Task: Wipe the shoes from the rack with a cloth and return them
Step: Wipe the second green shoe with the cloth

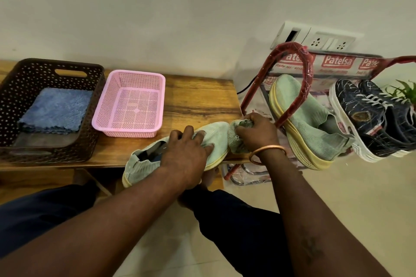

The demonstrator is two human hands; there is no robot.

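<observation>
A pale green knit shoe [217,136] with a yellow sole lies on the wooden table's [198,101] front right corner. My left hand [184,153] presses down on its upper, fingers spread over it. My right hand [256,130] grips a bunched green cloth [234,139] against the shoe's toe. The matching green shoe [304,123] stands tilted on the red-framed shoe rack [290,87] to the right. A pair of dark blue sneakers [373,119] sits beside it on the rack.
A brown perforated basket [13,87] holding a folded blue cloth [56,110] stands at the table's left. A pink mesh basket [132,101] sits next to it. A wall socket panel [324,39] and a green plant [405,92] are behind the rack.
</observation>
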